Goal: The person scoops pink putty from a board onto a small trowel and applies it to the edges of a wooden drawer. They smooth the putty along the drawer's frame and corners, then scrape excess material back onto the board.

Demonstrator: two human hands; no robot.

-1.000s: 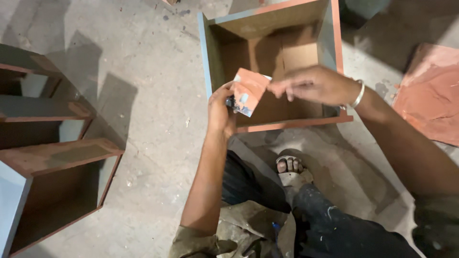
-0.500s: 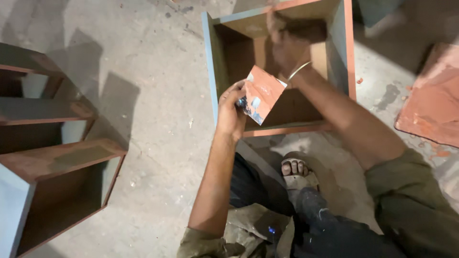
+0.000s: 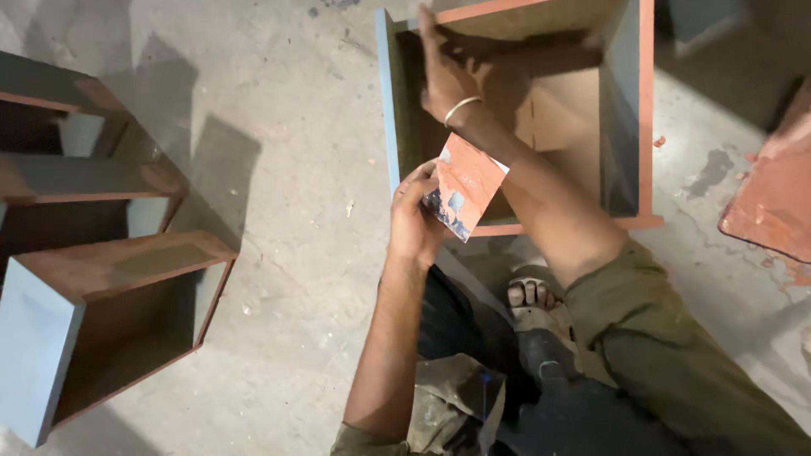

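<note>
Sheet in hand: a small square sheet (image 3: 464, 186), rust-red with a worn dark-and-blue corner, probably sandpaper though the view is too coarse to be sure; it sits at centre frame, just in front of the box's near edge.
Left hand (image 3: 416, 221): closed on the sheet's lower left edge, fingers curled round it, holding it tilted.
Right hand (image 3: 445, 74): reaches into the box, fingers spread flat against the inner left wall near the top of the frame; it holds nothing; a bangle (image 3: 460, 107) sits on the wrist.
Box (image 3: 644, 127): open wooden box on the floor (image 3: 287, 110), upper centre, red-painted rim, blue-grey outside.
Step in hand: by my reading, feeling the inside wall while the sheet waits.
Next move calls for: bringing the sheet flat onto that wall, with room cleared by the right forearm.
Around: similar open boxes (image 3: 101, 321) stacked at the left; a red board (image 3: 773, 198) at the right edge.
</note>
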